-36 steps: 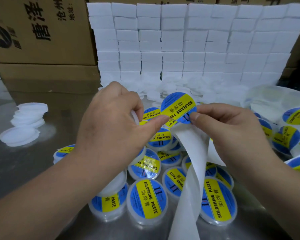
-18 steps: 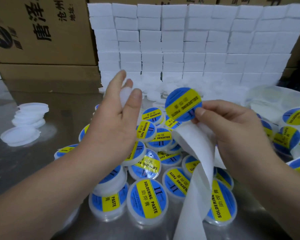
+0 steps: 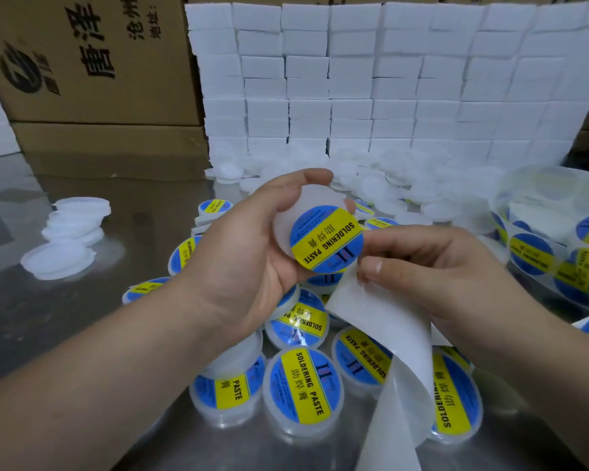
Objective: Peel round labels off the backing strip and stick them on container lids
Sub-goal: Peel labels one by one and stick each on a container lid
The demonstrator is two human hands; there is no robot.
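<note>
My left hand [image 3: 252, 246] grips a white container lid [image 3: 306, 202], tilted toward me. A round blue and yellow "Soldering Paste" label [image 3: 327, 237] lies across the lid's lower right part. My right hand [image 3: 432, 263] pinches the white backing strip [image 3: 385, 334] just below the label, its fingertip at the label's right edge. The strip curls down over the table to the bottom edge of the view. Whether the label is fully free of the strip is hidden by my fingers.
Several labelled containers [image 3: 303, 389] crowd the metal table [image 3: 41, 334] under my hands. Plain white lids [image 3: 72, 232] lie stacked at the left and heaped at the back. A roll of labels [image 3: 538, 253] sits right. White blocks [image 3: 388, 79] and cardboard boxes [image 3: 92, 62] stand behind.
My left hand turned the lid to face me and brought it against the label. My right hand carried the label left onto the lid. The strip followed.
</note>
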